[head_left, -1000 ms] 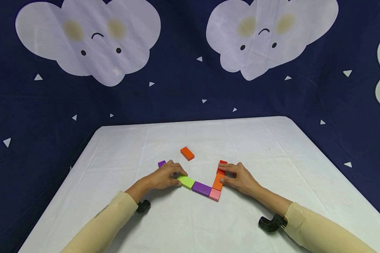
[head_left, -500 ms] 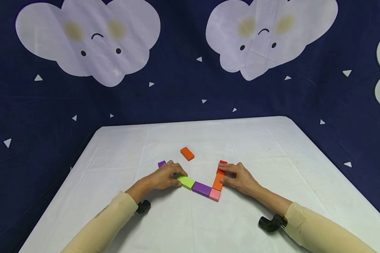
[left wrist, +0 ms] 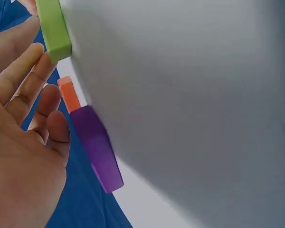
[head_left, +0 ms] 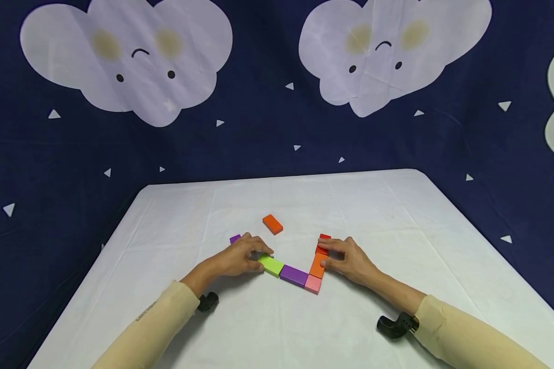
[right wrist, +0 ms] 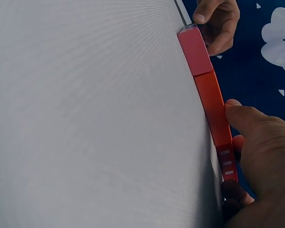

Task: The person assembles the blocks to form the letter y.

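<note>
In the head view, flat wooden-looking blocks lie in a bent row on the white table. My left hand (head_left: 240, 256) pinches the lime green block (head_left: 272, 266) at the row's left end, thumb on the near side and index finger across the far side. A purple block (head_left: 293, 275) follows, then a pink block (head_left: 313, 283) at the corner. From there an orange block (head_left: 317, 265) and a red block (head_left: 323, 244) run away from me. My right hand (head_left: 353, 261) holds these two, its thumb against the orange block's side and its fingertips over the red block, partly hiding it.
A loose orange block (head_left: 273, 224) lies beyond the row. Another purple block (left wrist: 97, 147) sits just past my left hand, mostly hidden in the head view. The white table (head_left: 277, 328) ends at a dark blue cloth backdrop (head_left: 258, 148) with clouds.
</note>
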`<state>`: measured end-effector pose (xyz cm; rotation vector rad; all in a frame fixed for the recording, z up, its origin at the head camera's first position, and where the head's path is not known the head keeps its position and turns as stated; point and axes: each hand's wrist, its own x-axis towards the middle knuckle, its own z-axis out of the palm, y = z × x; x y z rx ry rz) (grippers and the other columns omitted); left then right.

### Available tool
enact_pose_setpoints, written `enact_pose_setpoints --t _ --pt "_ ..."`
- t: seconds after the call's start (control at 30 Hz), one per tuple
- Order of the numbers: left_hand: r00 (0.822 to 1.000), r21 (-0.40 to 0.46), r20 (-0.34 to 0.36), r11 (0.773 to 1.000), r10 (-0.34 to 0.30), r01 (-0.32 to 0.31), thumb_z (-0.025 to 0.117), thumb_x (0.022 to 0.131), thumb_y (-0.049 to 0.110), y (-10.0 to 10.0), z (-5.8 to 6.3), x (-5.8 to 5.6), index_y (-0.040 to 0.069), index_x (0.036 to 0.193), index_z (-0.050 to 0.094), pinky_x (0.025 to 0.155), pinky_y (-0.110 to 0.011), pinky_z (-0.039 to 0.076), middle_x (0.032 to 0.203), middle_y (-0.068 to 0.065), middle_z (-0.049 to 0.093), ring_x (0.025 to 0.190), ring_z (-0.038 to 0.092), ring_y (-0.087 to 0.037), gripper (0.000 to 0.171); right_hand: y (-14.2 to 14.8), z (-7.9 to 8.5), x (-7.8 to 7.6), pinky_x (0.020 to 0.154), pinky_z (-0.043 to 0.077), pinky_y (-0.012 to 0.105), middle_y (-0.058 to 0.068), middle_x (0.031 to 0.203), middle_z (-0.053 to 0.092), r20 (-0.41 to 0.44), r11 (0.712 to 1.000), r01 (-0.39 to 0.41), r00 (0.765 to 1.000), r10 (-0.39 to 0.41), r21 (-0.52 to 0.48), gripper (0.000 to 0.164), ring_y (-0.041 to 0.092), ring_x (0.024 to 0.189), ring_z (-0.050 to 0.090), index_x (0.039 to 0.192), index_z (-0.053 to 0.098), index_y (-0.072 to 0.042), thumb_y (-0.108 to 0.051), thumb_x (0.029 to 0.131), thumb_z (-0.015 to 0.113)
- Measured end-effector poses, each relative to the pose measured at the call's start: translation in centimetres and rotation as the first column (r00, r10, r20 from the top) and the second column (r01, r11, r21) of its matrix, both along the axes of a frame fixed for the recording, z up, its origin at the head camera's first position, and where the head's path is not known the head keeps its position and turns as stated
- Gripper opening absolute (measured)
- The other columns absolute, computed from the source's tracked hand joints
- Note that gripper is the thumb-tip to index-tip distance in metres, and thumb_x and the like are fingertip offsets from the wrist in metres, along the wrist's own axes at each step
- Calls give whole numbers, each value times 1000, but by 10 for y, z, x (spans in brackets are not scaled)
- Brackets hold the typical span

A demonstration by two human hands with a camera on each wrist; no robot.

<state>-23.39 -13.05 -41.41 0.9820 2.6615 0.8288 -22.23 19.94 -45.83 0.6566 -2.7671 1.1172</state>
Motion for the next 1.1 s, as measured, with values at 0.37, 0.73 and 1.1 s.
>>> enact_pose_setpoints --t 0.37,0.73,1.1 --pt "991 82 -57 990 122 -117 67 85 11 0 20 -28 9 116 66 85 -35 40 115 -3 64 102 47 -26 30 2 0 -1 72 34 24 3 130 61 17 1000 4 1000 -4 -3 51 12 85 40 124 63 -23 -36 77 76" --pt "970 -33 -61 971 236 -238 65 86 14 16 16 -73 11 122 63 94 -40 38 123 -7 62 109 47 -27 35 1 -4 1 73 34 24 3 129 61 6 1000 4 1000 -4 -4 51 11 85 40 124 63 -24 -36 76 76" --pt "921 -157 -61 907 386 -390 72 79 43 39 4 -78 7 129 56 97 -46 35 123 -12 59 112 45 -29 64 0 -3 -1 71 34 23 3 130 61 11 1000 9 1000 -9 -4 51 10 84 41 124 63 -24 -37 76 76"
